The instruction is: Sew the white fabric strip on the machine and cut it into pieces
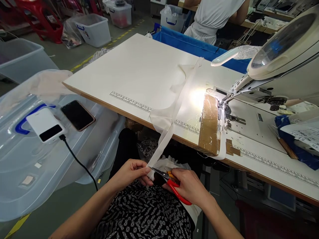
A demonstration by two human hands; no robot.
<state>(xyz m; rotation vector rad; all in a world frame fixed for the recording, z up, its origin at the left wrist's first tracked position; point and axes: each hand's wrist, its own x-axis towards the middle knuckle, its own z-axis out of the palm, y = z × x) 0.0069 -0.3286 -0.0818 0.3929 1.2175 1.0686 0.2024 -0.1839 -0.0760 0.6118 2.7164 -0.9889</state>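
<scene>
My left hand (136, 172) pinches the lower end of a thin white fabric strip (163, 141) over my lap. The strip runs up over the table's front edge and lies across the white tabletop (129, 69). Red-handled scissors (178, 192) are in my right hand (189, 186), their blades pointing left, with the tips at the fabric beside my left fingertips. Something orange also shows between the right fingers. More white fabric (166, 164) is bunched behind my hands. The sewing machine (276, 83) stands at the right, its lamp lighting the tabletop.
A plastic bin lid (62, 159) at the left bears a phone (77, 115) and a white power bank (45, 124) with a black cable. A blue cloth trough (189, 41) runs behind the table. Beyond it is a person in white (214, 16). A navy bundle (299, 142) lies at the right.
</scene>
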